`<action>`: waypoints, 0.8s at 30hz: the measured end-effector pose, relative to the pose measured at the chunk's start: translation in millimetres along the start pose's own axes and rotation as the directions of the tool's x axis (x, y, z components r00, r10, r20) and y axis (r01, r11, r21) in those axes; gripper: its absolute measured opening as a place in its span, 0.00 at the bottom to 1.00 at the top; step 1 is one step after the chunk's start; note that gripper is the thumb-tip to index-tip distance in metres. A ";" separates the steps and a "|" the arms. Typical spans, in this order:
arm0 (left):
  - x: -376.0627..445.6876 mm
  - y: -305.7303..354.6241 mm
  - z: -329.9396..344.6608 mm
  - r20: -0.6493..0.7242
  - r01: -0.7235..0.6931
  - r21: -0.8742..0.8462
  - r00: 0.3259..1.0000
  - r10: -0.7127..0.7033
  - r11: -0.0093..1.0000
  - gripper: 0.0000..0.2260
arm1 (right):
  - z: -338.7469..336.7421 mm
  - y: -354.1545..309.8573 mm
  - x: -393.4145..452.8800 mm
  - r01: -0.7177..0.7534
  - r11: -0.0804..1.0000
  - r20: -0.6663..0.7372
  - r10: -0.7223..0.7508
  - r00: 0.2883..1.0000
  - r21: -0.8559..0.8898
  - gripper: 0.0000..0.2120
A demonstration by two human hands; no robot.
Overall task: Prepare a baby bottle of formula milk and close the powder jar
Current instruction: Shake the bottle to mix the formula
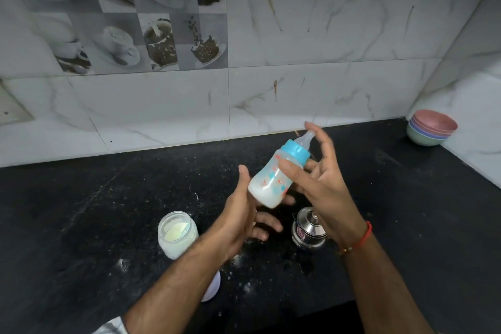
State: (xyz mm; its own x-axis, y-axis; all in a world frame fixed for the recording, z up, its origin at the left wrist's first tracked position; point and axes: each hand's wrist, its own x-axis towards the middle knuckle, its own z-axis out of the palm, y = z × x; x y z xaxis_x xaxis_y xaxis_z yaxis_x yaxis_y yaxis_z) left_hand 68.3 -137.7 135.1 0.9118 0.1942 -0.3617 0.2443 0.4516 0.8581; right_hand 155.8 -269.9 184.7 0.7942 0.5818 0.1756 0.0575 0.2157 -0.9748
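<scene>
Head view: the bottle (276, 173), capped and holding milk, is tilted between both palms above the counter (81, 198). Left hand (241, 214) and right hand (322, 179) press it with straight fingers. Risk: slipping out. The jar (177, 234) stands uncovered.

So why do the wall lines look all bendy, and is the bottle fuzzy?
Head view: the wide lens curves the tile lines and the counter edge; the bottle and both hands, left hand and right hand, look slightly soft, probably from moving; the steel pot shows bright glints; light is even, shadows faint.
</scene>
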 end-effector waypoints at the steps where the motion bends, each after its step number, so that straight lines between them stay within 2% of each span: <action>1: 2.0 -1.6 -0.7 -0.089 -0.059 0.055 0.994 0.064 0.997 0.37 | -0.6 1.1 2.1 0.068 0.994 -0.064 -0.074 0.995 -0.089 0.39; 3: 5.8 -3.8 -5.6 -0.257 -0.163 0.135 0.947 0.194 0.977 0.33 | -2.4 1.7 4.8 0.135 0.972 -0.124 -0.161 0.979 -0.195 0.39; 4: 7.1 -3.7 -8.0 -0.309 -0.207 0.163 0.918 0.250 0.965 0.29 | -3.5 1.2 6.1 0.133 0.980 -0.149 -0.155 0.977 -0.148 0.39; 6: 7.6 -2.0 -12.4 -0.364 -0.260 0.202 0.875 0.319 0.944 0.23 | -8.7 2.7 8.5 0.149 0.978 -0.196 -0.177 0.965 -0.149 0.38; 8: 8.0 -0.7 -14.7 -0.382 -0.276 0.246 0.854 0.354 0.929 0.22 | -10.7 4.2 8.9 0.158 0.971 -0.183 -0.191 0.964 -0.181 0.38; 16: 1.8 -3.3 -8.2 -0.332 -0.284 0.260 0.871 0.362 0.923 0.20 | -6.9 11.5 5.3 0.152 0.942 -0.142 -0.201 0.969 -0.299 0.40; 18: 0.0 -4.2 -7.4 -0.284 -0.300 0.249 0.887 0.365 0.921 0.21 | -4.4 12.4 4.8 0.129 0.956 -0.123 -0.165 0.979 -0.262 0.40; 21: -3.0 -5.1 -5.5 -0.142 -0.341 0.274 0.910 0.389 0.899 0.19 | 0.1 12.8 4.5 0.135 0.944 -0.119 -0.177 0.977 -0.300 0.40; 24: -4.4 -4.9 -0.1 -0.110 -0.397 0.290 0.890 0.442 0.871 0.17 | 0.6 10.0 5.6 0.113 0.961 -0.102 -0.143 0.985 -0.253 0.39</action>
State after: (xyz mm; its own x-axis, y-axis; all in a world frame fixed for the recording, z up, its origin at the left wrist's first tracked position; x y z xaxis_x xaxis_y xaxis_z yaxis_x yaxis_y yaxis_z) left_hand 63.0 -140.7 132.5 0.8834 0.4683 0.0173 -0.0534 0.0639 0.9965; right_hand 160.5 -264.1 176.0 0.8352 0.4622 0.2981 0.2984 0.0746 -0.9515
